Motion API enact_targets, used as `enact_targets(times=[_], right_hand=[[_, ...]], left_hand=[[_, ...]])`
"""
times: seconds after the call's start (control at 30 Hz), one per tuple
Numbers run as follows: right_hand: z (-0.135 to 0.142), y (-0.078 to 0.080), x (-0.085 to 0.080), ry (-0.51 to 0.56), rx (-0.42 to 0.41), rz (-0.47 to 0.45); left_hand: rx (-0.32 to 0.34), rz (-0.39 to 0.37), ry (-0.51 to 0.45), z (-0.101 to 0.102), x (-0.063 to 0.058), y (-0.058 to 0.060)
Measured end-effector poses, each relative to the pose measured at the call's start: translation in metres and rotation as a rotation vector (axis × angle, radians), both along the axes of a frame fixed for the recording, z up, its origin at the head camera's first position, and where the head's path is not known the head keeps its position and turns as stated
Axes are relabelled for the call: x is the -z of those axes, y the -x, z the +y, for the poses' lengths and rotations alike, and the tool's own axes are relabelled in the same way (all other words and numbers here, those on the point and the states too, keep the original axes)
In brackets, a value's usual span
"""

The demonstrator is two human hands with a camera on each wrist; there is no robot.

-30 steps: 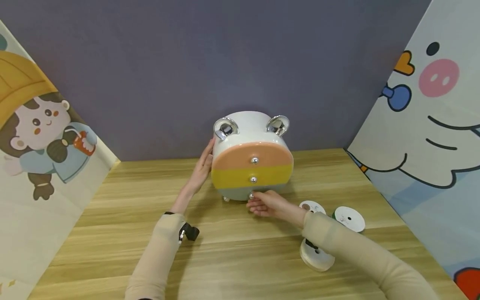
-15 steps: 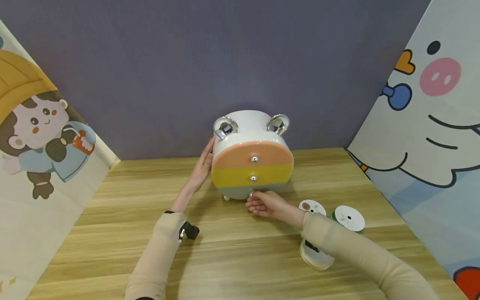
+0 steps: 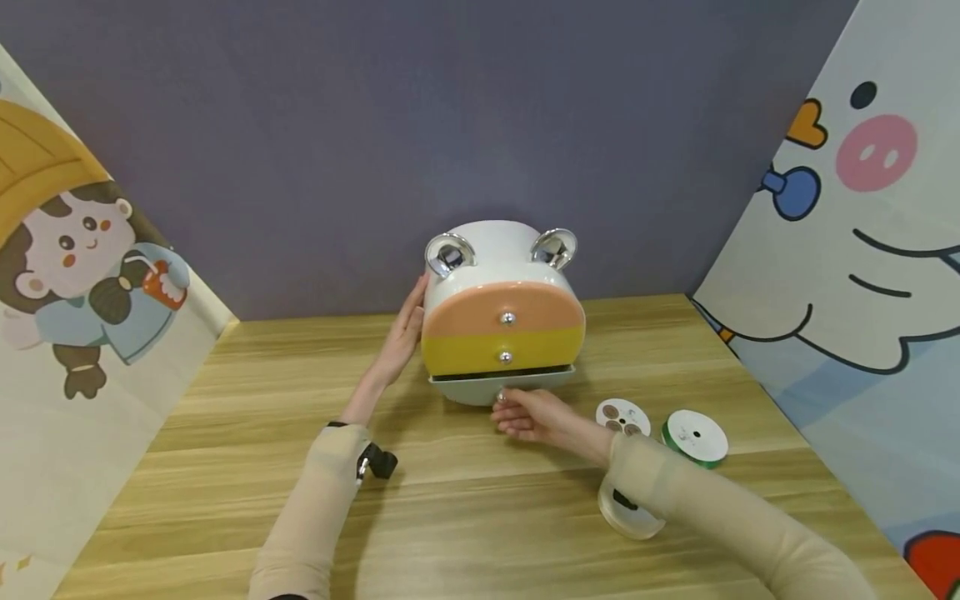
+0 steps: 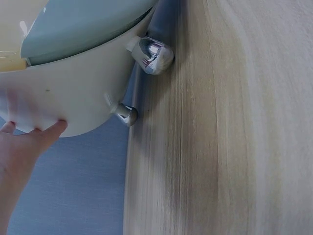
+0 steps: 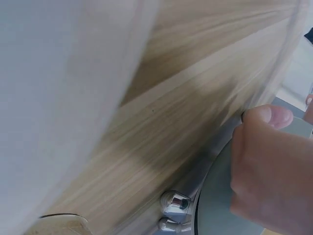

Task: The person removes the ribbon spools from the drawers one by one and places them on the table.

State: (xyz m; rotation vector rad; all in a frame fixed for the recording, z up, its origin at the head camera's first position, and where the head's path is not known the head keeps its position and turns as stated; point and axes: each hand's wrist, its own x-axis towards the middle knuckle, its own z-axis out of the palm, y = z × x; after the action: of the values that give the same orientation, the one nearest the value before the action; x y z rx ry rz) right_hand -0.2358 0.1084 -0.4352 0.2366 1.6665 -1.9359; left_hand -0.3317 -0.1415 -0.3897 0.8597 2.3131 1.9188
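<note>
A small rounded drawer cabinet [image 3: 495,258] with silver ears stands at the back of the table, its front striped orange, yellow and grey-green. My right hand [image 3: 542,416] pinches the silver knob [image 3: 502,395] of the grey-green bottom drawer [image 3: 465,390], which is pulled out slightly, with a dark gap above it. My left hand [image 3: 399,340] rests with extended fingers against the cabinet's left side; the left wrist view shows its fingertips [image 4: 59,126] touching the white wall. In the right wrist view, my curled right hand [image 5: 274,166] covers the knob.
Right of the cabinet lie a white reel with brown discs [image 3: 623,417] and a white spool with a green edge [image 3: 697,437]. A round white item [image 3: 628,518] is partly under my right sleeve. A grey wall [image 3: 480,125] stands close behind the cabinet.
The bottom drawer, flush half a second ago, has come out a little toward me with my right hand on its knob. My left hand stays at the cabinet's side.
</note>
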Motion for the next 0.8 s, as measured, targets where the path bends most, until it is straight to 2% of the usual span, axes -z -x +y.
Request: enact_targets(times=[0.3,0.8], right_hand=[[0.000,-0.015,0.002,0.009,-0.007,-0.016],[0.003,-0.054,-0.001,0.051,-0.084,-0.010]], left_hand=[[-0.012,-0.006,0.012,0.000,0.001,-0.002],[0.001,-0.014,-0.001,-0.001,0.001,0.000]])
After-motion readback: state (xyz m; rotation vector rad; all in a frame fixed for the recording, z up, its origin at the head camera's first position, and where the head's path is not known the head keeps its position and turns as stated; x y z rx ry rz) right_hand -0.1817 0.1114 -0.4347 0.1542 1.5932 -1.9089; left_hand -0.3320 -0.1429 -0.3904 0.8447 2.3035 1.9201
